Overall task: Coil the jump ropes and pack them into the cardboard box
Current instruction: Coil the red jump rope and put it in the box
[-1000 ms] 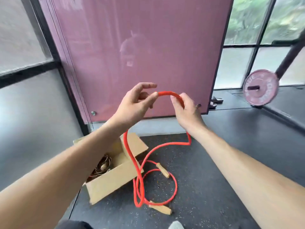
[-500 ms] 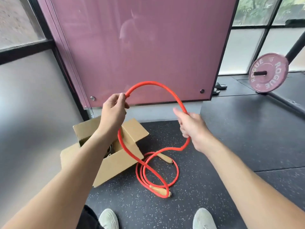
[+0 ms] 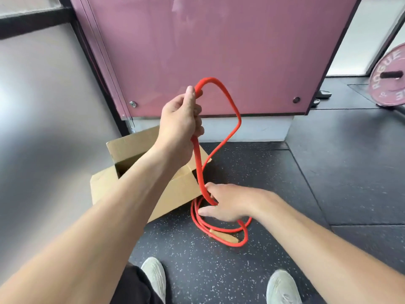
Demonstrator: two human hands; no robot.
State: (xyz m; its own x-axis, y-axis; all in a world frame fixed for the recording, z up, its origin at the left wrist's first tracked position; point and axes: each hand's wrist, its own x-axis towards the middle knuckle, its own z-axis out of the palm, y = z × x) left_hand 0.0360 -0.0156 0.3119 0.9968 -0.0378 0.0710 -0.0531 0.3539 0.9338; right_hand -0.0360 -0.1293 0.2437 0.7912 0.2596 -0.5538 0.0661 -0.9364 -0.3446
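Note:
A red jump rope [image 3: 230, 110] forms a tall loop in the air. My left hand [image 3: 180, 119] grips its top, fist closed round two strands, above the open cardboard box [image 3: 175, 189]. My right hand [image 3: 228, 202] is low by the box's right side, fingers and thumb round the strands that hang down. The rest of the rope lies in loose rings on the floor, with a wooden handle [image 3: 223, 235] among them. The box's inside is mostly hidden by my left arm.
A pink panel [image 3: 219, 51] stands right behind the box, with a grey wall to the left. A pink weight plate [image 3: 388, 80] on a bar sits at the far right. My two shoes [image 3: 282, 286] are on the dark speckled floor below.
My left hand has closed tighter round the rope and the loop has narrowed. My right hand has dropped from mid-air to the strands near the floor. The camera has tilted down.

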